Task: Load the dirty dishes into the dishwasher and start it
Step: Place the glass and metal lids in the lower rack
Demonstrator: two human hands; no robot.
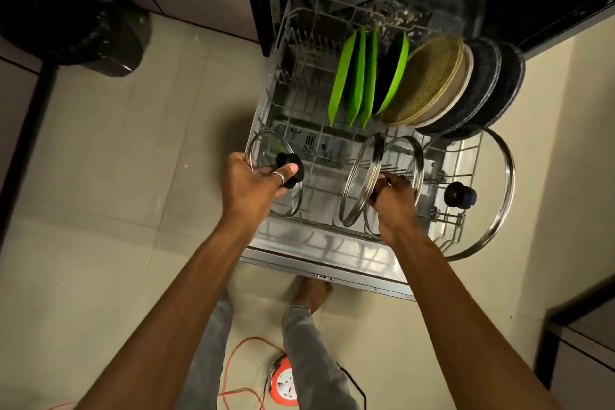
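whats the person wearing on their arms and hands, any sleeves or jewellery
Both arms are bare as far as the frame shows, with no sleeves, gloves or watch in view. The left hand wears one plain silver ring; the right hand shows none.

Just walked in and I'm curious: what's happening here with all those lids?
A person is loading a dishwasher's pulled-out lower rack. The left hand holds a small glass lid at the rack's front left; the right hand grips the knob of a second glass lid standing mid-rack. Green plates already stand at the back, and a large lid leans at the right end.
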